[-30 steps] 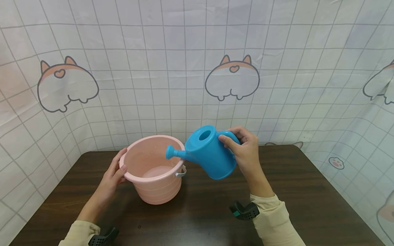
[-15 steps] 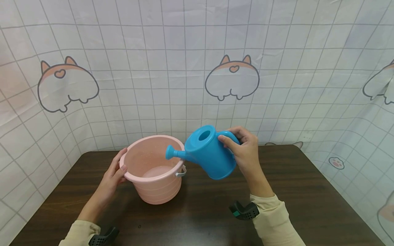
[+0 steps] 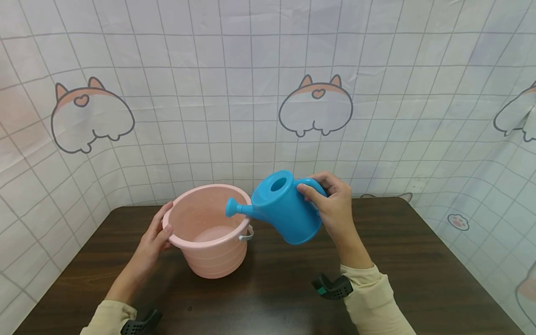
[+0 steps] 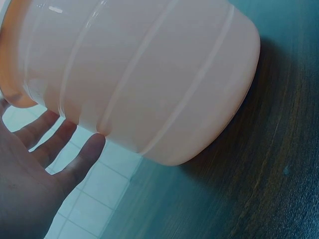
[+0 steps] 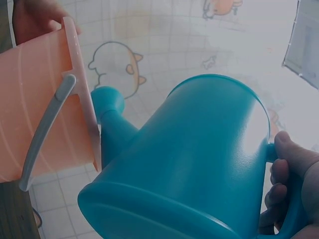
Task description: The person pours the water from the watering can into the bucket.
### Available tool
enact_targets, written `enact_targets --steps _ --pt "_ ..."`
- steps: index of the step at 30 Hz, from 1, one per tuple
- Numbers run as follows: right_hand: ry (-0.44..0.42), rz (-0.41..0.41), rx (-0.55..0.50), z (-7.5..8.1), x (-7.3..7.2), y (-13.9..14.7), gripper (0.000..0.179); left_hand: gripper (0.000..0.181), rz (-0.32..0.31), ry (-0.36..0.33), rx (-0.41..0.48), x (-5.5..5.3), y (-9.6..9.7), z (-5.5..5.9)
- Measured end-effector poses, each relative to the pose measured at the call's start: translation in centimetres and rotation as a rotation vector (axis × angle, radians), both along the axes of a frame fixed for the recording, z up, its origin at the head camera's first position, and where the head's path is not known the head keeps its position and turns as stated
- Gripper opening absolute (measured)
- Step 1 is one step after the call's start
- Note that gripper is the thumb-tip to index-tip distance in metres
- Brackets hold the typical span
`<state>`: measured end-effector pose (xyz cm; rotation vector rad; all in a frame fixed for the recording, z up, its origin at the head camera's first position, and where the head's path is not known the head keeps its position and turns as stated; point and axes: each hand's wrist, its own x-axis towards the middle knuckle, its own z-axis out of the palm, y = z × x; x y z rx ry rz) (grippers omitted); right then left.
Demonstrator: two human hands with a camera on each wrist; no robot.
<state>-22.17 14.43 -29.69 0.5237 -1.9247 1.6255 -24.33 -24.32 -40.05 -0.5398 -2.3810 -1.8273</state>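
A pink bucket (image 3: 214, 260) is on the table, its open mouth facing up and toward me. My left hand (image 3: 151, 239) holds its left rim, thumb hooked over the edge; in the left wrist view, fingers (image 4: 82, 157) press against the ribbed outer wall. A blue watering can (image 3: 289, 211) hangs above the table, tilted left. The right hand (image 3: 336, 204) grips its loop handle, fingers curled round it with the thumb on top. The flared spout (image 3: 232, 207) reaches over the bucket's right rim. No stream shows at the spout.
The dark wooden table (image 3: 276, 298) extends on both sides of the bucket. Behind it hangs a white grid-patterned cloth (image 3: 251, 93) with cartoon animals. The bucket's grey bail handle (image 5: 45, 129) hangs down on the side facing the can. Black devices (image 3: 332, 286) sit on both wrists.
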Motion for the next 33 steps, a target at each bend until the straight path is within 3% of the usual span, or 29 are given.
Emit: enact_targets --steps 33 --pt "-0.007 -0.001 0.0 0.08 0.07 -0.02 0.017 0.051 -0.007 0.007 0.007 -0.02 0.06 -0.03"
